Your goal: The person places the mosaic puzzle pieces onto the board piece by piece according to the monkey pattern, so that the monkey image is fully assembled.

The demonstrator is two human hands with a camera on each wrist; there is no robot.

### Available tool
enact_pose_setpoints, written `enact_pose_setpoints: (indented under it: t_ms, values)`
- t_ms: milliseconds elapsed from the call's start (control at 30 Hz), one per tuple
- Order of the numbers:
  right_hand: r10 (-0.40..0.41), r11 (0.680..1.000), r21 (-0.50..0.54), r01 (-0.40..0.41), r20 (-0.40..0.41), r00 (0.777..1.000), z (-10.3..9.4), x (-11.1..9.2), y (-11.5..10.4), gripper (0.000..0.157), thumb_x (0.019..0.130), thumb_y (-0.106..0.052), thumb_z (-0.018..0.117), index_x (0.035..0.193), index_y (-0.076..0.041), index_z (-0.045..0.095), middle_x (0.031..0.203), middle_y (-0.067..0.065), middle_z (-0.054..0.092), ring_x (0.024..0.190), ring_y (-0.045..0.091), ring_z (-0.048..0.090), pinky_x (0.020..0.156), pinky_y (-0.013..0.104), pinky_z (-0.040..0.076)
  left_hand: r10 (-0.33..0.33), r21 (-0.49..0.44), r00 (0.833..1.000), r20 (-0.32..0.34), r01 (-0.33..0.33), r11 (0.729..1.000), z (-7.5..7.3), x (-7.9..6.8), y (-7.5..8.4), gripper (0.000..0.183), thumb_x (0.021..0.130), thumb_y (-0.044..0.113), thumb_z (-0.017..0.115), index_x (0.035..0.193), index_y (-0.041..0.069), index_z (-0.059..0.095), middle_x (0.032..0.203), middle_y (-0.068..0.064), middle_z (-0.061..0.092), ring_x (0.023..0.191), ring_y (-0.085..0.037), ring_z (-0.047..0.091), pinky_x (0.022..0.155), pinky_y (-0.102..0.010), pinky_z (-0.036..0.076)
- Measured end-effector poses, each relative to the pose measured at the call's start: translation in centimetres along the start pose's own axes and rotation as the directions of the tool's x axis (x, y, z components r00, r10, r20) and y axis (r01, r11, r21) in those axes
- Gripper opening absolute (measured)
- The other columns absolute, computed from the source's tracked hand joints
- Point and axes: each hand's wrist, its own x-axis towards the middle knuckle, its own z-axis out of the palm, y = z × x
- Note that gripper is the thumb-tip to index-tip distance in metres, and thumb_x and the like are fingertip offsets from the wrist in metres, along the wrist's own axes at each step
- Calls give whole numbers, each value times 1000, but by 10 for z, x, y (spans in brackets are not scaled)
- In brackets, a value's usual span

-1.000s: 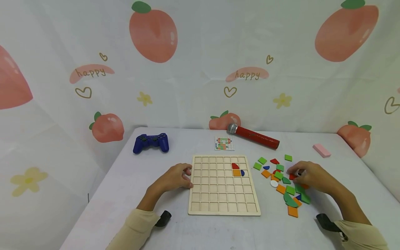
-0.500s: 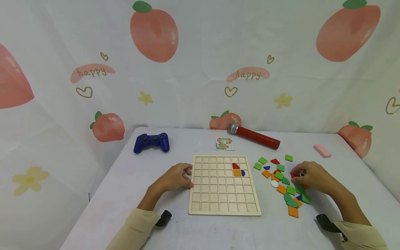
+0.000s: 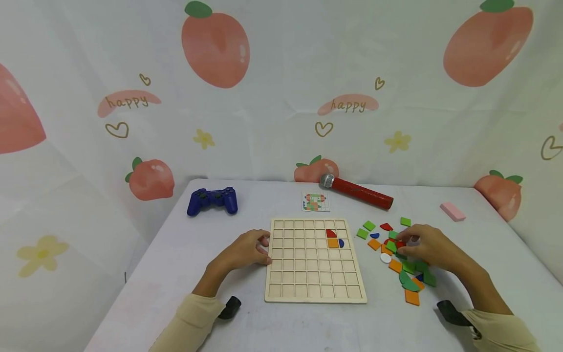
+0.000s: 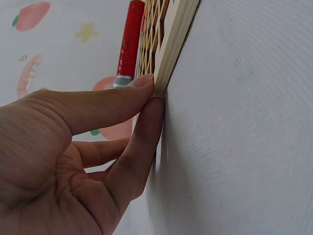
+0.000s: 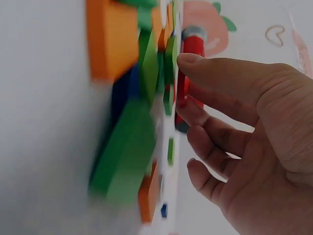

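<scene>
My left hand [image 3: 244, 250] grips the left edge of a wooden grid board [image 3: 314, 301], thumb and fingertips right at its rim. In the left wrist view, the thumb lies over the edge [image 4: 173, 46] with a finger below it. A red quarter-circle tile [image 3: 331, 234], an orange square tile [image 3: 333, 243] and a small blue half-round tile [image 3: 341, 243] sit in the grid's upper right. My right hand [image 3: 428, 247] pinches a red tile [image 5: 181, 88] between thumb and index finger, over the loose pieces. Its fingers partly hide that tile's shape.
Several loose tiles, such as an orange square [image 3: 412, 297], a green half-round [image 3: 409, 282] and a white disc [image 3: 385, 258], lie right of the board. Behind are a pattern card [image 3: 315, 201], a red microphone [image 3: 360, 193], a blue game controller [image 3: 213, 201] and a pink block [image 3: 453, 212].
My right hand has moved left with the red tile, toward the board and over the middle of the loose pieces. The left hand has stayed at the board's edge.
</scene>
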Motion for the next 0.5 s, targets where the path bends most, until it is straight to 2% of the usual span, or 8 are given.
enact_pose_setpoints:
  t_ms: [300, 500]
  values:
    - [-122, 992, 14, 122, -2, 993, 14, 15, -35, 28, 91, -29, 85, 111, -10, 80, 109, 5, 72, 102, 26, 59, 80, 37, 54, 2, 3, 1000, 0, -2, 1000, 0, -1, 1, 72, 83, 4, 88, 145, -10, 53, 116, -10, 63, 100, -17, 69, 87, -35, 58]
    - [-143, 989, 29, 142, 36, 989, 26, 30, -55, 23, 91, -29, 84, 109, -14, 80, 99, -3, 68, 98, 21, 57, 77, 30, 54, 1, 1, 1000, -2, -1, 1000, 0, 0, 0, 72, 83, 4, 88, 145, -10, 53, 116, -10, 63, 100, -17, 69, 87, -35, 58]
